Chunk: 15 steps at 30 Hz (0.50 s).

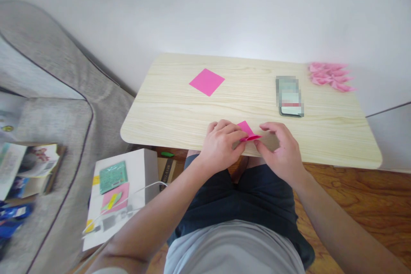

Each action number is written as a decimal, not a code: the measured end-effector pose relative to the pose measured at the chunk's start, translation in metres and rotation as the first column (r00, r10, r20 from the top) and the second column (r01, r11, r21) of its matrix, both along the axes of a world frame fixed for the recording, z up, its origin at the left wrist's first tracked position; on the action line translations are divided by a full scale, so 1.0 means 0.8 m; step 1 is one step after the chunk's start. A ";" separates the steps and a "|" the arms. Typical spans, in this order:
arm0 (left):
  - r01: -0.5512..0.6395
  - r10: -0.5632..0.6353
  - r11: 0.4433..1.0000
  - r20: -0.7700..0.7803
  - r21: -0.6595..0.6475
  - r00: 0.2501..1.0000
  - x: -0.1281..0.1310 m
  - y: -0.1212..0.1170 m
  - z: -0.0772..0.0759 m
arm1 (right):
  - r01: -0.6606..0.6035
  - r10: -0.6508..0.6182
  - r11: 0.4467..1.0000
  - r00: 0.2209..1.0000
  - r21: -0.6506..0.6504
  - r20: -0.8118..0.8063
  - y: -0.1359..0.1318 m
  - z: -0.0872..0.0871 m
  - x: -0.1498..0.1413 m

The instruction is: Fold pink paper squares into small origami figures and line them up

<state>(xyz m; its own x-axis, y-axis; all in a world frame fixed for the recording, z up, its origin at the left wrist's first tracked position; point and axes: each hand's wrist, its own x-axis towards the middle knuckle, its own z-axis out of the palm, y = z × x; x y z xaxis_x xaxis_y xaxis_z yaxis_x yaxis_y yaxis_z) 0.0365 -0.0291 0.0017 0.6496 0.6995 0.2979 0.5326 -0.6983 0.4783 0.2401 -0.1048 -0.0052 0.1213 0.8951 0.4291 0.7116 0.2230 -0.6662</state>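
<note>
A partly folded sheet of bright pink paper (245, 128) is at the table's front edge, with one flap raised toward me. My left hand (222, 143) pinches its left side between thumb and fingers. Beside its right tip is my right hand (281, 150), the thumb near or against the paper and the index finger held apart from it. Farther back on the table lies a flat pink square of paper (207, 82). Several folded light pink paper pieces (330, 76) are grouped at the back right corner.
A phone (290, 96), its screen blurred, lies on the pale wooden table (154, 107). Left of my legs, a white box (136, 167) carries a green packet (113, 177), pink paper and a white cable. A grey sofa (109, 115) stands at the left, a wall behind the table.
</note>
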 end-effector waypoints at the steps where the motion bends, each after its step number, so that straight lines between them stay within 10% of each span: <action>1: 0.006 -0.006 1.000 -0.007 0.012 1.000 0.000 0.000 0.000 | -0.031 0.031 0.999 0.999 0.026 0.034 0.000 0.001 0.000; 15: 0.010 -0.006 0.997 -0.050 0.077 0.999 0.001 -0.005 0.001 | -0.067 0.058 0.995 0.992 0.078 0.108 0.007 0.006 0.003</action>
<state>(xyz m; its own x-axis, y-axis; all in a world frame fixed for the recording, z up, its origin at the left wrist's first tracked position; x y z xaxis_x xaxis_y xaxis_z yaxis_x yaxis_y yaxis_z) 0.0372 -0.0328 0.0025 0.6701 0.6707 0.3179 0.5488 -0.7361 0.3961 0.2425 -0.0990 -0.0004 0.0165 0.8610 0.5084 0.7601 0.3195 -0.5658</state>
